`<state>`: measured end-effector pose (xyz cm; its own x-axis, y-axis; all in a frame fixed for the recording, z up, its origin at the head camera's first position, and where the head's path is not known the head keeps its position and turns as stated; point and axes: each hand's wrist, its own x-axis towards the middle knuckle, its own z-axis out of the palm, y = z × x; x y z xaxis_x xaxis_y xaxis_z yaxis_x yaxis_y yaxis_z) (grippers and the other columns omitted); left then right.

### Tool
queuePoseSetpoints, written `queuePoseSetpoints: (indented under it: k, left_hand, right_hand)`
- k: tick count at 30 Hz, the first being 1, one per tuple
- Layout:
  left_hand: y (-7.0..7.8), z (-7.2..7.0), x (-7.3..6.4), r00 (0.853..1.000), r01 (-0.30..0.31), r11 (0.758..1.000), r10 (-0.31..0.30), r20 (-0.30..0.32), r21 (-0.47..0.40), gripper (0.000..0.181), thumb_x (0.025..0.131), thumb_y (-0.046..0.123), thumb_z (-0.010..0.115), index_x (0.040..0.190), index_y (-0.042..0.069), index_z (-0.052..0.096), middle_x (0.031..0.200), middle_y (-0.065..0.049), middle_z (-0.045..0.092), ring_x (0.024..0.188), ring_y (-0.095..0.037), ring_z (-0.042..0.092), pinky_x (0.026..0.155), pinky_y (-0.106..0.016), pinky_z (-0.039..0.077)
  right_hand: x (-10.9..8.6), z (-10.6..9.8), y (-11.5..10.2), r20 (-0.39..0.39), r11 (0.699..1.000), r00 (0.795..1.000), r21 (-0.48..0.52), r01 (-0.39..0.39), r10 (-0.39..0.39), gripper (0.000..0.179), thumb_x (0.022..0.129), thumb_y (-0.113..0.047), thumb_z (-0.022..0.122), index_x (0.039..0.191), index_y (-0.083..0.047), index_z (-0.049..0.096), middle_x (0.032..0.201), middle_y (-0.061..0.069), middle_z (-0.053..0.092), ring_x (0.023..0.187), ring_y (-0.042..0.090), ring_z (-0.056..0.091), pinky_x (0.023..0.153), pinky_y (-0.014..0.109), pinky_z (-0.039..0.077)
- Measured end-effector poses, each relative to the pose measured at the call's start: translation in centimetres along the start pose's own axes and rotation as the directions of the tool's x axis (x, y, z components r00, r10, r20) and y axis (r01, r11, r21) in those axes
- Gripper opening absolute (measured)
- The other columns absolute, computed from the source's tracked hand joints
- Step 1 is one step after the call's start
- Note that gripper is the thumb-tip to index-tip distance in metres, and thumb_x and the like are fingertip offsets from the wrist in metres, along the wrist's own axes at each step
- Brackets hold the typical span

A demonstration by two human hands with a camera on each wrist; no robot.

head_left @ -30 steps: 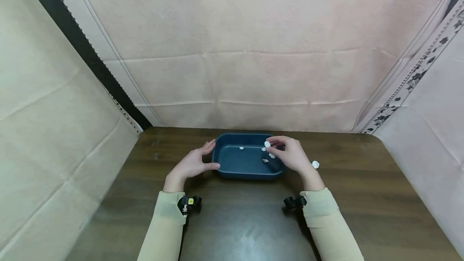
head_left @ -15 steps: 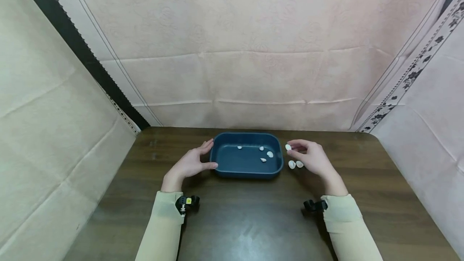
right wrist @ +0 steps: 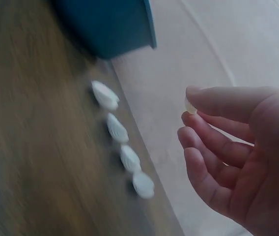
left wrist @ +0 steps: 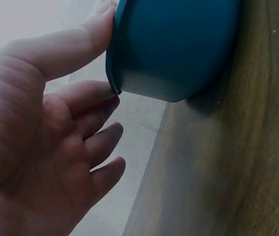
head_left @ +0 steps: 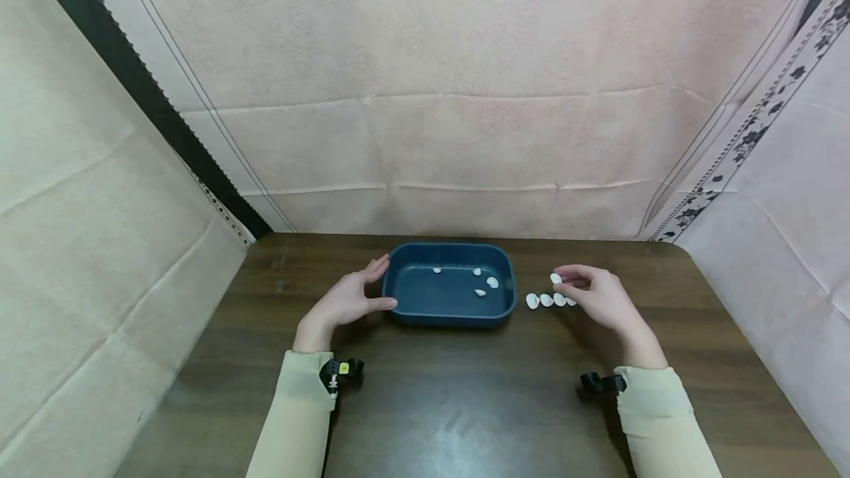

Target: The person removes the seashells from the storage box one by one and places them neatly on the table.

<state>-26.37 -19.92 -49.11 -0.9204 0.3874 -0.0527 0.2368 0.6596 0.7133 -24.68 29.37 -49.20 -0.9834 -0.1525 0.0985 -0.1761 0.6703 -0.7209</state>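
A blue rectangular tray stands on the table, with several small white seashells spread over its floor. At the tray's left end my left hand rests against the rim, thumb and fingers spread toward its two corners; the left wrist view has the thumb on the rim. Right of the tray, my right hand pinches a white seashell between thumb and fingertips, above the table. Under it lies a row of several ribbed white seashells, the rightmost partly hidden by the hand in the head view.
The brown wooden table ends at a pale cloth hung behind it. More cloth hangs at the left and right sides. A black wrist camera is strapped to each forearm.
From over the tray's right side, my right hand has moved rightward past the row, carrying the pinched seashell. More of the row now shows. The left hand stays at the tray.
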Motion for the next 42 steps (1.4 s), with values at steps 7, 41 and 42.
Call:
queuePoseSetpoints:
  k: [7,41,42]
  left_hand:
    - [0.2,-0.1,-0.2,1.0,-0.006,1.0,0.006,0.003,-0.002,0.089,0.098,0.034,0.081,0.169,0.013,0.032,0.176,-0.002,0.023,0.164,-0.029,0.014,0.126,-0.061,0.025]
    - [0.1,-0.1,-0.3,1.0,0.007,1.0,-0.007,0.001,-0.001,0.089,0.098,0.036,0.08,0.17,0.015,0.031,0.177,-0.008,0.022,0.163,-0.033,0.015,0.124,-0.067,0.024]
    - [0.1,-0.1,-0.3,1.0,0.007,1.0,-0.007,0.002,0.002,0.089,0.098,0.036,0.08,0.17,0.015,0.031,0.177,-0.009,0.021,0.163,-0.034,0.016,0.124,-0.067,0.024]
  right_hand:
    - [-0.5,-1.5,2.3,-0.004,0.998,0.999,-0.035,-0.049,0.049,0.036,0.104,-0.026,0.075,0.133,-0.005,0.073,0.121,0.014,0.077,0.107,0.026,0.071,0.079,0.028,0.057]
    - [-1.3,-1.7,4.3,0.067,0.979,0.98,-0.096,-0.18,0.187,0.033,0.102,-0.02,0.075,0.126,0.003,0.073,0.11,0.015,0.076,0.103,0.031,0.069,0.092,0.054,0.052]
    - [-1.3,-1.7,4.3,0.068,0.979,0.98,-0.096,-0.182,0.189,0.033,0.102,-0.02,0.075,0.126,0.003,0.073,0.11,0.014,0.075,0.103,0.031,0.069,0.092,0.054,0.052]
